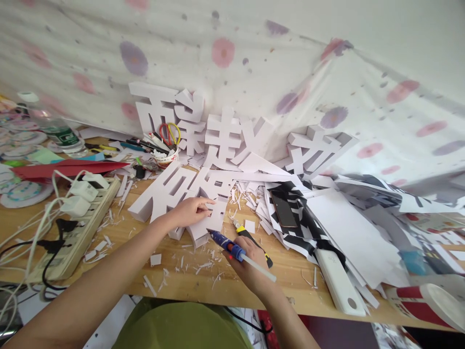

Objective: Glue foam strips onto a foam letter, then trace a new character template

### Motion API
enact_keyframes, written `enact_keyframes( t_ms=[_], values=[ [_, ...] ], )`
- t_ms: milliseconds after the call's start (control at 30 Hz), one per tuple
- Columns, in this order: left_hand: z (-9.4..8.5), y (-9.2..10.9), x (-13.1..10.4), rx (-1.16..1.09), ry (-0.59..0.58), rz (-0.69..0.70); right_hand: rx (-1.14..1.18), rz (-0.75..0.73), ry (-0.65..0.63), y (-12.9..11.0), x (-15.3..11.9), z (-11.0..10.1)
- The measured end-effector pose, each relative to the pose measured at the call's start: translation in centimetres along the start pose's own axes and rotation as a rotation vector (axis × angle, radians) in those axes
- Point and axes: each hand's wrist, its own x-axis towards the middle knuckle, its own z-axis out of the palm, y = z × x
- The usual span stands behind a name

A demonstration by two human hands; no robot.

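Note:
My right hand (252, 261) is wrapped round a blue hot glue gun (222, 240). Its nozzle points up and left at the near edge of a white three-dimensional paper character (165, 194), and a pale glue stick (259, 269) juts from the back. My left hand (192, 211) lies over the right part of that character, thumb and fingers pinched together at a small opening. What sits between those fingertips is too small to make out. A yellow and black utility knife (247, 233) lies on the table just beyond my right hand.
More white paper characters (223, 133) lean against the patterned curtain. A power strip (78, 237) with cables is on the left, near a cup of scissors and pens (165, 156). To the right are a phone (284, 208), white sheets (356, 237) and a paper cup (428, 303). Paper scraps litter the wooden table.

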Motion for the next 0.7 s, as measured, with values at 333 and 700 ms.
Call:
enact_keyframes(
  t_ms=[333,700],
  values=[
    [0.0,0.2,0.0,-0.021,0.004,-0.026,0.019,0.031,-0.004,0.4,-0.3,-0.3],
    [0.2,0.2,0.1,-0.006,0.005,-0.010,0.058,0.066,-0.008,1.1,-1.2,-1.1]
  ],
)
